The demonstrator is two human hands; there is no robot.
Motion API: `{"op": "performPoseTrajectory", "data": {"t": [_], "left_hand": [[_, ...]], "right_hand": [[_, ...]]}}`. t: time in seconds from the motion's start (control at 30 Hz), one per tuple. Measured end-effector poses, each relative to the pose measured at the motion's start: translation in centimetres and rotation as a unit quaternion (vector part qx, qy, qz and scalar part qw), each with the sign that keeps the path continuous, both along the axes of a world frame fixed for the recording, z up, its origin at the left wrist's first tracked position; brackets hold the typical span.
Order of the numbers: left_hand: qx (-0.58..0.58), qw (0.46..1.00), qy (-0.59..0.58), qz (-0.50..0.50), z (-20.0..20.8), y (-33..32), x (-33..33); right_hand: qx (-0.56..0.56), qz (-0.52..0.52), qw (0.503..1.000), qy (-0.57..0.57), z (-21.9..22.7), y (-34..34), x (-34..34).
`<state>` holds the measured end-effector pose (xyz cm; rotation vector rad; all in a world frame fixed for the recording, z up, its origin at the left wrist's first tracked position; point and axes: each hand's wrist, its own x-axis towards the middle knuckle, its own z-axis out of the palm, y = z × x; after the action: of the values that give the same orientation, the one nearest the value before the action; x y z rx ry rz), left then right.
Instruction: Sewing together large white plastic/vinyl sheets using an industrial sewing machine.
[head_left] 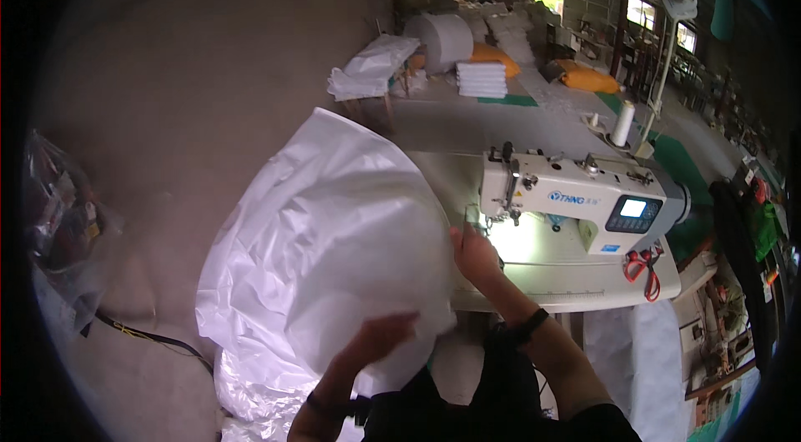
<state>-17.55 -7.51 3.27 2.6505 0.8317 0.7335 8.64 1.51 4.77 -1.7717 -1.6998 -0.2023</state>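
Note:
A large, crumpled sheet of glossy white fabric is draped over the left end of the sewing table and hangs down toward the floor. Over its lower part is my left hand, slightly blurred, with the fingers stretched out toward the right. My right hand is at the sheet's right edge, just in front of the needle area, its fingers closed on that edge. The white sewing machine stands beyond it, its lamp lighting the work plate. What lies under the presser foot cannot be made out.
Red-handled scissors lie on the table's right part. A white thread cone stands behind the machine. Farther back are stacked white sheets, a large white roll and orange sacks. A clear plastic bag is at far left.

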Motion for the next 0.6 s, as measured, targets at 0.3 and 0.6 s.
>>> {"op": "performPoseTrajectory", "data": {"t": [0.3,0.6], "left_hand": [[-0.119,0.615,-0.24,0.742,-12.4,-7.1,-26.6],[-0.234,0.654,-0.189,0.694,-16.8,-6.9,-29.4]], "right_hand": [[-0.212,0.12,0.954,0.173,-0.6,-0.9,-9.4],[-0.352,0.548,0.757,-0.056,-21.9,-9.0,-22.3]]}}
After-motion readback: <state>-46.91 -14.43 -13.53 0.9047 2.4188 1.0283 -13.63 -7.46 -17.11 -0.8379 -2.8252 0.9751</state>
